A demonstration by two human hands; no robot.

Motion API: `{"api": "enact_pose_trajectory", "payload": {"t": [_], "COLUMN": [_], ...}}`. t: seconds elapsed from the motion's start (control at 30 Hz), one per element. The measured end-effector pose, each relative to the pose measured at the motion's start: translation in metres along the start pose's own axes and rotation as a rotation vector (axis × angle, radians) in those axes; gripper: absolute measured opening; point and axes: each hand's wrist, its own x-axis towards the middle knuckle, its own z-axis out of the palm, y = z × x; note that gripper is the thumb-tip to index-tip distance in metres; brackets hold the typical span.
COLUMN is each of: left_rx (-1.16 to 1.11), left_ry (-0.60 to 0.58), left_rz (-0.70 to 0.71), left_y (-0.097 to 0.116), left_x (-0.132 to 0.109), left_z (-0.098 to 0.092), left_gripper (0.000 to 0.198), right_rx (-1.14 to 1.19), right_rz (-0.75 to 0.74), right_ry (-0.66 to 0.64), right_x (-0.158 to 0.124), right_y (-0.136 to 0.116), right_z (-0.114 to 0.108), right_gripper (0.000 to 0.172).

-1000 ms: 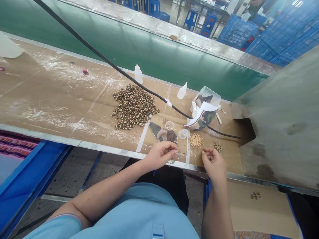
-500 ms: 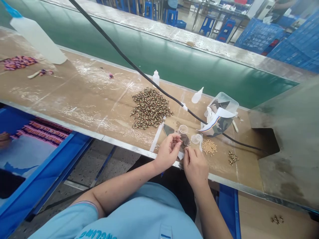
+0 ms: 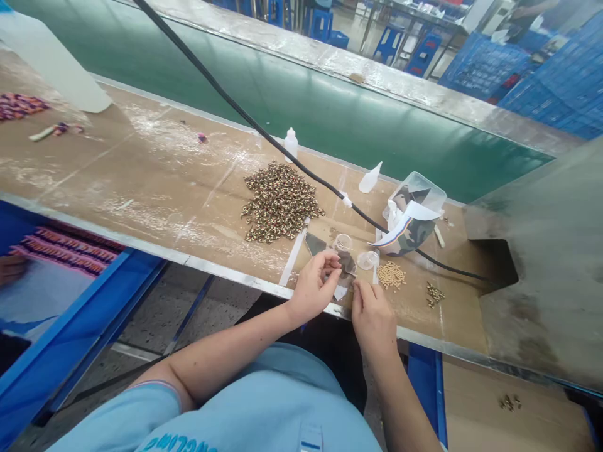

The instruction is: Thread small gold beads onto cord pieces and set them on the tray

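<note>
Head view: the right hand [image 3: 375, 314] sits just below and left of the tan bead pile [image 3: 391, 275], its fingertips drawn close together. Looks like a pinch, but I honestly can't tell what's in it. The left hand [image 3: 315, 282] is farther left of that pile, thumb and fingers curled toward each other; can't tell if they meet or grip anything. The two hands are near each other but apart.

Behind the fingers, left of the tan beads, there's a camo cloth scrap [image 3: 316, 243], partly hidden by the left hand. Between it and the beads is a small clear dish [image 3: 366, 259], with a clear cup [image 3: 342, 242] a bit farther left.

If you're doing fiddly work like this, my take: keep both wrists low and steady, use just the tips, and work over the cloth so a dropped bit doesn't roll off. Pinch lightly, since tiny pieces probably ping away if squeezed.

Farther out, a few patterned beads [image 3: 435, 292] lie right of the tan pile, and a big heap of patterned beads [image 3: 281, 202] spreads well to its left. Behind the tan pile are a clear tub [image 3: 426, 188], camo cloth flopping out front, and a squeeze bottle [image 3: 370, 179].
</note>
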Motion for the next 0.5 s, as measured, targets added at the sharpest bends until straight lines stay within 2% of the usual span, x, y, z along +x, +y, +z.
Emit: {"api": "enact_pose_trajectory", "payload": {"t": [0.1, 0.2, 0.27, 0.4, 0.5], "left_rx": [-0.018, -0.008, 0.002, 0.059, 0.156], "left_ry": [0.007, 0.005, -0.001, -0.031, -0.054], "left_rz": [0.003, 0.001, 0.007, 0.038, 0.093], "left_y": [0.000, 0.002, 0.003, 0.001, 0.001], "left_x": [0.000, 0.000, 0.000, -0.001, -0.001], "left_z": [0.000, 0.000, -0.001, -0.002, -0.003], "left_gripper": [0.017, 0.017, 0.016, 0.013, 0.010], "right_rx": [0.071, 0.333, 0.590, 1.244, 1.606], "right_rz": [0.060, 0.165, 0.361, 0.823, 0.932], "right_ry": [-0.036, -0.055, -0.058, 0.002, -0.033], "right_x": [-0.002, -0.007, -0.011, -0.016, -0.015], "right_y": [0.004, 0.013, 0.020, 0.029, 0.030], "right_z": [-0.004, -0.013, -0.019, -0.025, -0.028], "right_gripper": [0.038, 0.033, 0.030, 0.034, 0.031]}}
